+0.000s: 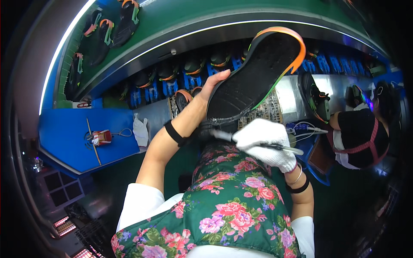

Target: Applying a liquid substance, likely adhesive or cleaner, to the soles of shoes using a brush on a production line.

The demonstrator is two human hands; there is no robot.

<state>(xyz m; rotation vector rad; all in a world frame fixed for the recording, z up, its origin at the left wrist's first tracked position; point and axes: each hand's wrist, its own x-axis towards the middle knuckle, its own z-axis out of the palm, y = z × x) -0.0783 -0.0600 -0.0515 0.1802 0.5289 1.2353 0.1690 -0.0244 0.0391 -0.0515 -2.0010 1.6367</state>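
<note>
My bare left hand (207, 91) grips the edge of a shoe sole (254, 75), its thumb along the left side. The sole is black inside, with an orange and green rim, and is held up tilted. Below its lower end, my right hand (264, 139) wears a white knitted glove and is closed around a thin-handled brush (221, 135). The brush's tip is smeared by motion and points left; its pale handle sticks out to the right. Whether the brush touches the sole, I cannot tell.
Black shoes on blue holders (192, 81) line the far side of a metal conveyor. More soles (103, 38) rest on a green shelf, upper left. On a blue table (64, 133) lie a stick and a red packet (102, 137). A co-worker (365, 137) is at the right, beside another shoe (316, 96).
</note>
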